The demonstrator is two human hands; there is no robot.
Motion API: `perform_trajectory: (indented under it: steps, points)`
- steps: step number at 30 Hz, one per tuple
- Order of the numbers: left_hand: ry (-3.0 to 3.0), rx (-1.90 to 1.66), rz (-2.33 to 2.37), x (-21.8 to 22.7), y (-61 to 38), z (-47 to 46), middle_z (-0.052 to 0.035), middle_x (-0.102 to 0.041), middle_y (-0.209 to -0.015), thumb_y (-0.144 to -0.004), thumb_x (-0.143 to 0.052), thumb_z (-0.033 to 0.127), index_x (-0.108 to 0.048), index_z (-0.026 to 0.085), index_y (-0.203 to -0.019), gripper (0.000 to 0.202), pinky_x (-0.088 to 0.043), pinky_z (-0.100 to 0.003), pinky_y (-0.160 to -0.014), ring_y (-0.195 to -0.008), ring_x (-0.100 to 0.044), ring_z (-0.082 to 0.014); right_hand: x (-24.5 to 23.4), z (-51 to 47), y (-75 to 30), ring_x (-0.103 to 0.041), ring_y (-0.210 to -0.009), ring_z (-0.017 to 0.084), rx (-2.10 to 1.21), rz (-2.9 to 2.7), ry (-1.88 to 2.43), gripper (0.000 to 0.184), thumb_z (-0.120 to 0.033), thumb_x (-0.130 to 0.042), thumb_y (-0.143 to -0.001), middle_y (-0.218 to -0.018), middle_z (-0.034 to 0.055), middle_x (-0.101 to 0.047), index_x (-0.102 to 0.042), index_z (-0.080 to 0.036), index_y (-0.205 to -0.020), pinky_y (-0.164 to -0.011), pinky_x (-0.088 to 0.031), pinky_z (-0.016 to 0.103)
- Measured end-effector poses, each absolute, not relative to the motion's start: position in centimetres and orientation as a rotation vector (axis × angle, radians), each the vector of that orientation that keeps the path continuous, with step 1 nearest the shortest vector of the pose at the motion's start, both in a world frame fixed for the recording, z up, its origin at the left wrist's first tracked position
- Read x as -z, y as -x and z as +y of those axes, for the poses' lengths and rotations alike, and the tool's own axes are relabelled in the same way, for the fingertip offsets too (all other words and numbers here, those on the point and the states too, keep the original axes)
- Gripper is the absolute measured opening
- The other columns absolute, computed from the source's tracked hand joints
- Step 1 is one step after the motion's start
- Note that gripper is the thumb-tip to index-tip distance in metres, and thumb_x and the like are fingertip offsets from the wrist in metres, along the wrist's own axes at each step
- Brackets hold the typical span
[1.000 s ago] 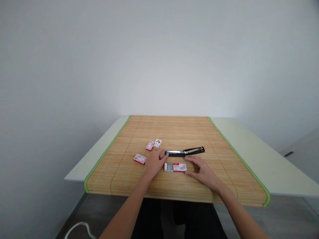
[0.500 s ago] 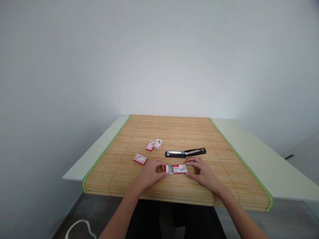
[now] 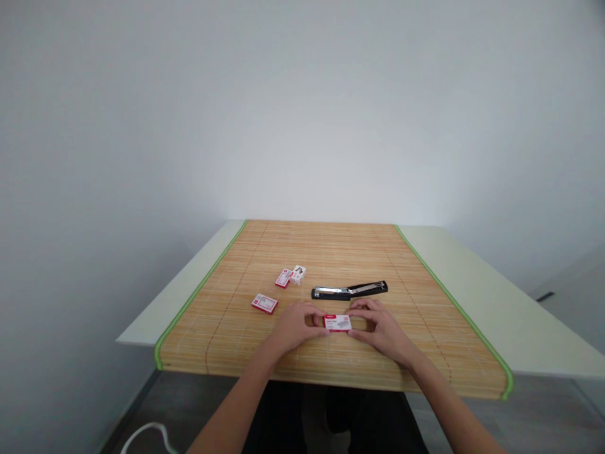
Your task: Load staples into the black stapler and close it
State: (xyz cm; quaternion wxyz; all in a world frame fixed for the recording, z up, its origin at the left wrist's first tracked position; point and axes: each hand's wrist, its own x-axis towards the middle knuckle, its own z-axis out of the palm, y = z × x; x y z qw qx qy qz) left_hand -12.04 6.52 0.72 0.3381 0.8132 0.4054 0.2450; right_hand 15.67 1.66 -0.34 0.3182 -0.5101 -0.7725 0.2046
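Across the pale table [image 3: 472, 277], a bamboo mat [image 3: 331, 246] covers the middle. Near its front edge the left hand [image 3: 295, 325] and right hand [image 3: 380, 326] close in from either side. Just behind them lies a black stapler [image 3: 350, 291], opened out flat. Between the fingertips sits a small staple box [image 3: 337, 323], pinched at both ends and so steadied flat on the mat. Spare boxes [image 3: 265, 303] rest to the left.

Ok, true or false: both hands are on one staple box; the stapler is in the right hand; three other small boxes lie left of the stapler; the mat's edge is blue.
1. True: the left hand and right hand grip the staple box between them.
2. False: the stapler lies on the mat beyond the hands.
3. True: the near box, the middle box and the far box.
4. False: it is green.
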Motion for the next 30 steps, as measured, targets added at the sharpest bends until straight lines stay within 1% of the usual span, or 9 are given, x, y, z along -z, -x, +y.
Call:
perform_trajectory:
  steps: [8,12,15,18,20,23,25,27,30]
  points:
    - [-2.104,-0.643,1.034,-0.9,12.1,6.4,-0.001,-0.074,-0.086,-0.075,-0.084,0.048,-0.08,0.026,-0.103,0.037,-0.045,-0.03,-0.083,-0.087,-0.065,-0.0215,0.5,1.7,-15.6,-0.057,-0.119,0.03,-0.525,-2.034,1.36,0.031,-0.042,-0.079,-0.083,-0.122,0.0067,-0.065,-0.077,-0.033,-0.112,-0.106,-0.045,0.048]
    - [-1.948,-0.773,1.14,-0.1,12.2,7.1,-0.0022,-0.072,-0.087,-0.092,-0.062,0.054,-0.075,0.022,-0.114,0.04,-0.044,-0.027,-0.07,-0.079,-0.063,-0.0186,0.1,1.5,-15.3,-0.056,-0.121,0.03,-0.548,-2.015,1.359,0.038,-0.043,-0.079,-0.082,-0.125,0.0068,-0.065,-0.075,-0.033,-0.119,-0.108,-0.044,0.049]
    - [-1.895,-0.925,1.273,0.8,11.9,8.2,-0.001,-0.068,-0.083,-0.095,-0.058,0.046,-0.069,0.021,-0.12,0.037,-0.044,-0.027,-0.068,-0.074,-0.061,-0.0167,-0.1,1.0,-15.4,-0.057,-0.121,0.029,-0.605,-1.945,1.331,0.041,-0.047,-0.078,-0.083,-0.126,0.0071,-0.065,-0.072,-0.03,-0.121,-0.108,-0.045,0.048]
    - [-1.966,-0.965,1.418,1.3,11.4,9.1,0.0004,-0.064,-0.082,-0.09,-0.067,0.04,-0.062,0.022,-0.129,0.043,-0.043,-0.027,-0.071,-0.076,-0.06,-0.017,0.4,0.8,-16.1,-0.065,-0.099,0.026,-0.68,-1.715,1.396,0.034,-0.054,-0.069,-0.089,-0.108,0.0073,-0.07,-0.072,-0.024,-0.106,-0.092,-0.054,0.043]
    - [-2.033,-0.92,1.484,1.4,11.1,9.4,0.0004,-0.064,-0.083,-0.088,-0.068,0.039,-0.062,0.024,-0.13,0.045,-0.041,-0.028,-0.07,-0.077,-0.06,-0.0178,1.1,0.9,-17.0,-0.065,-0.083,0.023,-0.704,-1.476,1.455,0.038,-0.058,-0.067,-0.088,-0.093,0.0063,-0.071,-0.069,-0.023,-0.101,-0.077,-0.056,0.039]
    - [-2.104,-0.795,1.505,1.3,10.9,9.6,0.0013,-0.065,-0.081,-0.091,-0.064,0.04,-0.064,0.029,-0.128,0.038,-0.035,-0.027,-0.064,-0.075,-0.059,-0.0178,1.6,1.5,-18.7,-0.067,-0.079,0.022,-0.814,-1.169,1.409,0.05,-0.058,-0.075,-0.081,-0.099,0.007,-0.071,-0.065,-0.023,-0.116,-0.065,-0.057,0.034]
    - [-2.123,-0.739,1.5,1.2,11.0,9.8,0.002,-0.065,-0.079,-0.092,-0.063,0.042,-0.066,0.031,-0.126,0.036,-0.032,-0.027,-0.062,-0.073,-0.059,-0.0177,1.3,2.3,-19.8,-0.07,-0.089,0.023,-0.969,-1.066,1.332,0.06,-0.053,-0.082,-0.077,-0.116,0.0079,-0.07,-0.062,-0.027,-0.127,-0.069,-0.06,0.033]
    - [-2.133,-0.71,1.492,1.2,11.2,10.1,0.0022,-0.066,-0.078,-0.092,-0.063,0.044,-0.067,0.031,-0.125,0.035,-0.031,-0.028,-0.061,-0.072,-0.059,-0.0179,0.6,3.2,-20.6,-0.07,-0.105,0.026,-1.106,-1.042,1.266,0.067,-0.049,-0.085,-0.075,-0.127,0.0072,-0.067,-0.06,-0.029,-0.134,-0.084,-0.061,0.038]
    - [-2.145,-0.689,1.469,1.3,11.4,10.6,0.0018,-0.067,-0.078,-0.091,-0.064,0.047,-0.069,0.031,-0.125,0.038,-0.031,-0.028,-0.061,-0.073,-0.059,-0.0184,0.0,5.0,-21.4,-0.066,-0.117,0.029,-1.179,-1.084,1.186,0.066,-0.048,-0.087,-0.073,-0.124,0.0066,-0.071,-0.064,-0.028,-0.132,-0.104,-0.053,0.046]
